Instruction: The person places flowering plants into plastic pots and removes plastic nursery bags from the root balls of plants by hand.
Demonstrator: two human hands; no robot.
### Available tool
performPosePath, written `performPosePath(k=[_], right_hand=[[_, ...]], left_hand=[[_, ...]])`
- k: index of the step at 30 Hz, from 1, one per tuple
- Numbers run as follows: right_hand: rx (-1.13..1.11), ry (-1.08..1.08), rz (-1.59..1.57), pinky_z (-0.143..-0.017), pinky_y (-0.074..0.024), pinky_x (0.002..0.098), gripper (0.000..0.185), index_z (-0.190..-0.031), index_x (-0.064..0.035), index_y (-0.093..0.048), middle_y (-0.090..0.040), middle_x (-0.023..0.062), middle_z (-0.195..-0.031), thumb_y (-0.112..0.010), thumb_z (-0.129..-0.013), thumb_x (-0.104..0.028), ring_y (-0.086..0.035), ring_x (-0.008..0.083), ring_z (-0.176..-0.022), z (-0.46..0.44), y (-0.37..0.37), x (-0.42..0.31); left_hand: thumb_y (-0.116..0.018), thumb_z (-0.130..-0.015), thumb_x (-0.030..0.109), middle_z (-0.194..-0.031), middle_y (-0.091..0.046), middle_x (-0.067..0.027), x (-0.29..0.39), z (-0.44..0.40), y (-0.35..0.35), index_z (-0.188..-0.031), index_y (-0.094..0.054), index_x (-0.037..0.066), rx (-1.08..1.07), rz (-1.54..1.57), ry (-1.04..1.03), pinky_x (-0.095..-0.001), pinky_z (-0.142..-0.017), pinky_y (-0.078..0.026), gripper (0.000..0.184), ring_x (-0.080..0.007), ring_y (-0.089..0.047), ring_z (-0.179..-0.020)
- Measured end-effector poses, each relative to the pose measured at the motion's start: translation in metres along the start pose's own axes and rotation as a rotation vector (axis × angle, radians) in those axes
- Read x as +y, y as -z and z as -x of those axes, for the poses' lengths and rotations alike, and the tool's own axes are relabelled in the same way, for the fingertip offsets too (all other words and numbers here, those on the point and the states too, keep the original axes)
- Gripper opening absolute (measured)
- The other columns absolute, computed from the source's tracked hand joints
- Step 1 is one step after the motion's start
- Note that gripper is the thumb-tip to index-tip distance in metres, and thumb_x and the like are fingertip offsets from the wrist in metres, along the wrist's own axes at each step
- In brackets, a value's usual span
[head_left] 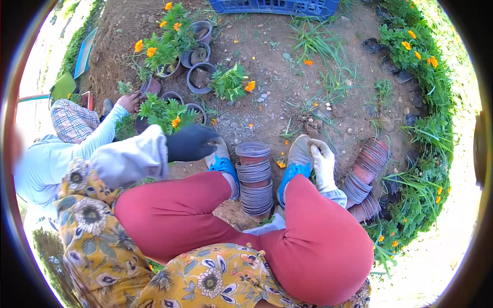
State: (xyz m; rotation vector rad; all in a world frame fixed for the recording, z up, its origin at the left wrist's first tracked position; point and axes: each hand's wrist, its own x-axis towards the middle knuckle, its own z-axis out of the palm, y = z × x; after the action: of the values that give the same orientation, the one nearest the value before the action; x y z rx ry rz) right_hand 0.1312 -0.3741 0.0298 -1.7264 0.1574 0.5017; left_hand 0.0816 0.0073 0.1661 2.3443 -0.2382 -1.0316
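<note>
Orange-flowered green plants (169, 46) at upper left look already potted; round grey plastic pots (254, 173) at centre stand nested, unplanted. Dark-gloved left hand (194, 143), white-gloved right hand (323, 163): I cannot tell either grip.

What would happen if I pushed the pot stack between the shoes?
The pot stack would probably tip, being tall and narrow. It might slide apart, since many separate rims show. The shoes on both sides could stop a sideways fall.
</note>
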Motion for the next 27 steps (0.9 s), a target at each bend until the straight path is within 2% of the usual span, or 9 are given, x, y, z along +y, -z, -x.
performPosePath(k=[1, 8, 12, 14, 15, 19, 22, 23, 27], right_hand=[[0.005, 0.011, -0.005, -0.083, -0.0441, 0.0247, 0.022, -0.105, 0.0015, -0.063, -0.065, 0.0067, -0.096, -0.055, -0.089, -0.01, -0.058, 0.0125, -0.091, 0.004, 0.0, 0.0], [0.007, -0.067, 0.023, -0.075, -0.0458, 0.0247, 0.022, -0.105, 0.0019, -0.063, -0.065, 0.0063, -0.094, -0.054, -0.089, -0.011, -0.057, 0.0111, -0.083, 0.022, 0.026, 0.007], [0.036, -0.07, 0.032, -0.074, -0.0456, 0.025, 0.023, -0.105, 0.002, -0.063, -0.064, 0.0063, -0.091, -0.054, -0.089, -0.012, -0.056, 0.0111, -0.08, 0.03, 0.036, 0.021], [0.025, -0.07, 0.079, -0.075, -0.0454, 0.0252, 0.023, -0.105, 0.0018, -0.063, -0.064, 0.0067, -0.092, -0.053, -0.089, -0.013, -0.057, 0.0114, -0.082, 0.036, 0.038, 0.016], [0.029, -0.177, 0.011, -0.078, -0.045, 0.0255, 0.023, -0.104, 0.0022, -0.063, -0.065, 0.0078, -0.093, -0.053, -0.089, -0.012, -0.057, 0.0126, -0.085, 0.034, 0.042, 0.026], [0.038, -0.083, 0.119, -0.079, -0.0449, 0.026, 0.022, -0.104, 0.0022, -0.063, -0.065, 0.0086, -0.094, -0.055, -0.088, -0.01, -0.058, 0.0141, -0.087, 0.033, 0.04, 0.022], [0.039, 0.02, 0.122, -0.079, -0.0453, 0.0269, 0.021, -0.103, 0.0023, -0.063, -0.064, 0.008, -0.094, -0.055, -0.088, -0.009, -0.057, 0.0137, -0.086, 0.029, 0.036, 0.014], [0.007, -0.049, 0.069, -0.08, -0.0451, 0.0276, 0.024, -0.104, 0.0004, -0.063, -0.064, 0.009, -0.095, -0.056, -0.087, -0.015, -0.058, 0.0159, -0.089, 0.029, 0.033, 0.004], [-0.084, 0.132, 0.243, -0.08, -0.0452, 0.0283, 0.019, -0.1, 0.0007, -0.063, -0.063, 0.0096, -0.095, -0.055, -0.087, -0.011, -0.059, 0.0176, -0.09, 0.016, 0.026, 0.003]], left_hand=[[-0.055, -0.085, 0.026, -0.107, -0.061, -0.0168, 0.001, -0.01, -0.01, -0.111, -0.061, 0.008, 0.007, 0.013, -0.003, -0.0433, -0.086, -0.046, 0.033, -0.0334, -0.059, -0.098], [-0.053, -0.089, 0.029, -0.108, -0.061, -0.0172, -0.029, -0.097, -0.09, -0.119, -0.059, 0.009, 0.127, 0.083, -0.209, -0.0414, -0.088, -0.046, 0.036, -0.0341, -0.058, -0.102], [-0.054, -0.087, 0.029, -0.11, -0.062, -0.0131, -0.007, -0.123, -0.103, -0.107, -0.065, 0.012, 0.169, 0.025, -0.319, -0.0426, -0.087, -0.045, 0.029, -0.0317, -0.059, -0.098], [-0.056, -0.086, 0.03, -0.104, -0.062, -0.013, 0.004, -0.135, -0.109, -0.102, -0.068, 0.014, 0.13, -0.02, -0.267, -0.0432, -0.084, -0.045, 0.026, -0.0328, -0.057, -0.097], [-0.056, -0.086, 0.031, -0.102, -0.062, -0.0131, 0.008, -0.137, -0.112, -0.101, -0.068, 0.014, 0.152, -0.041, -0.27, -0.0434, -0.083, -0.044, 0.026, -0.0331, -0.056, -0.096], [-0.056, -0.086, 0.032, -0.093, -0.06, -0.0129, 0.025, -0.145, -0.101, -0.099, -0.068, 0.011, 0.166, -0.031, -0.308, -0.0413, -0.082, -0.044, 0.028, -0.0327, -0.055, -0.095], [-0.056, -0.086, 0.037, -0.093, -0.06, -0.0127, 0.027, -0.161, -0.105, -0.098, -0.068, 0.011, 0.103, 0.134, -0.384, -0.0409, -0.083, -0.044, 0.031, -0.0318, -0.055, -0.094], [-0.056, -0.085, 0.04, -0.092, -0.061, -0.0134, 0.031, -0.167, -0.105, -0.099, -0.068, 0.01, 0.04, 0.169, -0.383, -0.0413, -0.079, -0.046, 0.035, -0.0319, -0.058, -0.09], [-0.052, -0.084, 0.041, -0.085, -0.066, -0.0143, 0.048, -0.178, -0.116, -0.091, -0.068, 0.01, -0.055, 0.176, -0.259, -0.0429, -0.071, -0.048, 0.035, -0.0334, -0.063, -0.078]])
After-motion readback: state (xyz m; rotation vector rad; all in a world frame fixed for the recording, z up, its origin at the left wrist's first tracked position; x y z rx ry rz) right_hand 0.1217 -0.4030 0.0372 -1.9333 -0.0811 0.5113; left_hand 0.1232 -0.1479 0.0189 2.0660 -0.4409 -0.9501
